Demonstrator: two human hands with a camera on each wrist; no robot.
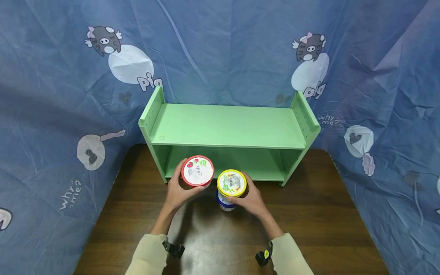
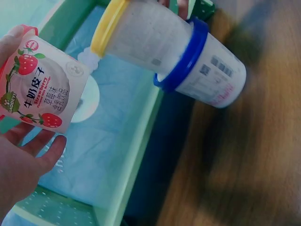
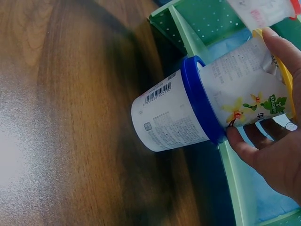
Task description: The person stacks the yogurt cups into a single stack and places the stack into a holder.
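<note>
Hidden parts: the blue-lidded tub [image 1: 225, 205] was mostly covered in the head view by the yellow-lidded tub [image 1: 232, 182] above it; whether its base touched the table [image 1: 309, 221] was hard to make out.
Cut off: the right wrist view clipped the red-lidded tub [image 1: 197, 171] at its top edge.
Surroundings: a green shelf [image 1: 227, 126] stood behind the tubs, against a blue cloth [image 1: 223, 53]; from the head, the red and yellow lids overlapped its lower board.
Left hand [image 1: 178, 193]: thumb and fingers gripped the red-lidded tub, raised before the shelf.
Right hand [image 1: 253, 199]: gripped the yellow-lidded tub, its base at the blue lid.
Tub contents: concealed by lids and opaque walls; strawberries were printed on one, yellow flowers on another.
</note>
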